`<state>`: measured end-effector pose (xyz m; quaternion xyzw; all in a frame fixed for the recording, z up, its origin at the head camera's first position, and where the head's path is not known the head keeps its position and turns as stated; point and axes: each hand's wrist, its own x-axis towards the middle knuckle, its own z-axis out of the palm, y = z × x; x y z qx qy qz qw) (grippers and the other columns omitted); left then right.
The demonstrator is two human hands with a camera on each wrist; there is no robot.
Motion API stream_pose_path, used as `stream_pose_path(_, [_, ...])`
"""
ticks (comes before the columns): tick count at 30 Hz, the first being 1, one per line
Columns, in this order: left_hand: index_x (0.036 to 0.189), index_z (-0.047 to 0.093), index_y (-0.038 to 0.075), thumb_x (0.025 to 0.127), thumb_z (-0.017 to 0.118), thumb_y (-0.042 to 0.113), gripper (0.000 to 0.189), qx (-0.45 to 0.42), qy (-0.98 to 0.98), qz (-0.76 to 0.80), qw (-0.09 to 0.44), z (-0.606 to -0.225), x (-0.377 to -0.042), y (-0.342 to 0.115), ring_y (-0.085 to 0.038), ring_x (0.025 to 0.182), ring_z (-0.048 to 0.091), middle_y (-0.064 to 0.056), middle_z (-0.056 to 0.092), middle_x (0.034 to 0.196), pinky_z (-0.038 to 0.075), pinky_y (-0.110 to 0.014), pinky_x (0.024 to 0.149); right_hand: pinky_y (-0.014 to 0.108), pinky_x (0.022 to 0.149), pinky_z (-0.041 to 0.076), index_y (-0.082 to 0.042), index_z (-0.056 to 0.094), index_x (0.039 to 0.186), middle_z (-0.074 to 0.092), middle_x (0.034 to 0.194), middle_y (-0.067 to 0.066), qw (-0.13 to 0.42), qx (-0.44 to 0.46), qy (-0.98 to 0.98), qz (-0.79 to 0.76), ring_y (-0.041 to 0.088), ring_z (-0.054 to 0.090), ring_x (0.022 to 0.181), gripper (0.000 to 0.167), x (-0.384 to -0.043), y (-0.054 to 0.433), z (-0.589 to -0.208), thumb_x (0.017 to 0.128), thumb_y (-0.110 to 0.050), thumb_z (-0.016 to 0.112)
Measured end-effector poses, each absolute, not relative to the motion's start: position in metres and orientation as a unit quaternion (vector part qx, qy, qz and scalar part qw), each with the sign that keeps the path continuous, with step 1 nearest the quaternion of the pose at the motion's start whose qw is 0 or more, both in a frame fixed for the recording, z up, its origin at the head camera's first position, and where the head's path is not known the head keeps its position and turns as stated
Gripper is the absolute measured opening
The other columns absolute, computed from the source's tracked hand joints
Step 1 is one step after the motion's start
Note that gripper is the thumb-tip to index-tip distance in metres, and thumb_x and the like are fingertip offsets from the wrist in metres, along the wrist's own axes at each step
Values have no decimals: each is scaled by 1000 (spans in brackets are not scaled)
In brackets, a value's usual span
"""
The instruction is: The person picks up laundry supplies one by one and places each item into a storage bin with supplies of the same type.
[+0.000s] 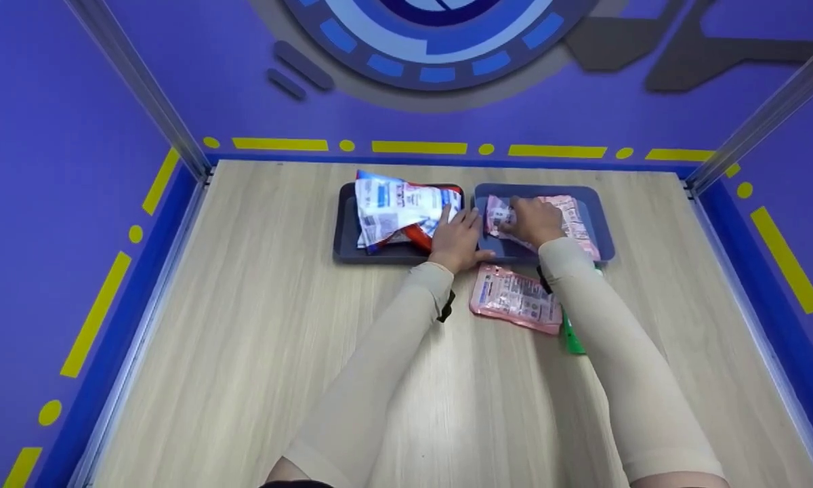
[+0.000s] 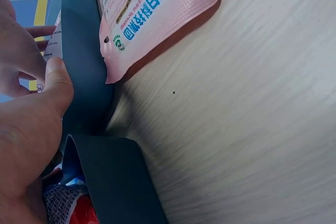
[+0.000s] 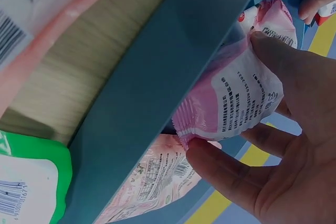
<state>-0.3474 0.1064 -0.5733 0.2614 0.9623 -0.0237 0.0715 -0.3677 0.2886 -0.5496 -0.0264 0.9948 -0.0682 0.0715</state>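
Note:
My right hand (image 1: 538, 220) pinches a small pink-and-white packet (image 3: 241, 95) with printed text, in the right-hand grey tray (image 1: 601, 220). Thumb and fingers sit at opposite sides of it in the right wrist view. Another pink packet (image 1: 576, 218) lies in the same tray, partly covered by that hand. My left hand (image 1: 455, 242), its fingers spread, rests at the right end of the left grey tray (image 1: 345, 237). Its fingertips are at a blue, white and red bag (image 1: 406, 203) that lies slanted there, rising above the rim.
In front of the right tray, a pink pouch (image 1: 515, 298) lies flat on the wooden table (image 1: 264, 325). Beside it is a green-and-white package (image 3: 31, 177), mostly hidden by the right forearm in the head view. Blue-purple walls (image 1: 393, 122) stand behind and at both sides.

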Motion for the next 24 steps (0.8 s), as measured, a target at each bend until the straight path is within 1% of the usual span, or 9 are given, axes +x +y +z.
stream_pose_path(4, [163,32,15,95,48,72,90,261,962,-21,75,-573,-348,107,-20,155,25,0,25,170,0,-48,128,63,82,56,-2,62,134,70,115,26,66,-27,996,-56,47,68,95,58,-367,290,-549,93,-42,75])
stream_pose_path(8, [163,32,15,95,46,73,90,263,962,-25,67,-572,-346,107,-20,154,25,0,26,169,1,-48,128,66,87,53,-2,62,134,70,118,25,74,-23,995,-62,47,68,99,59,-367,292,-548,93,-43,75])
stream_pose_path(13, [163,31,15,94,47,74,92,262,962,-27,72,-574,-348,107,-19,155,24,0,24,170,-1,-48,128,70,93,48,-3,62,136,67,125,24,82,-21,993,-76,48,65,107,63,-364,295,-547,92,-47,75])
stream_pose_path(19, [163,31,15,94,47,74,93,262,962,-26,66,-575,-348,106,-19,155,25,0,25,170,0,-48,128,70,102,43,-4,60,140,65,133,23,78,-25,992,-100,45,62,116,65,-360,301,-543,92,-47,74])
stream_pose_path(22, [163,32,15,93,48,75,93,264,962,-27,64,-575,-347,106,-20,155,25,0,25,169,0,-49,128,69,102,43,-5,60,139,65,131,23,66,-33,991,-109,45,62,117,65,-356,305,-541,93,-47,74])
stream_pose_path(24, [162,33,15,93,48,75,93,265,962,-29,62,-575,-347,106,-20,154,26,-1,27,169,1,-49,128,67,100,46,-5,61,137,67,127,22,53,-41,991,-115,44,63,113,64,-353,309,-540,92,-48,74])
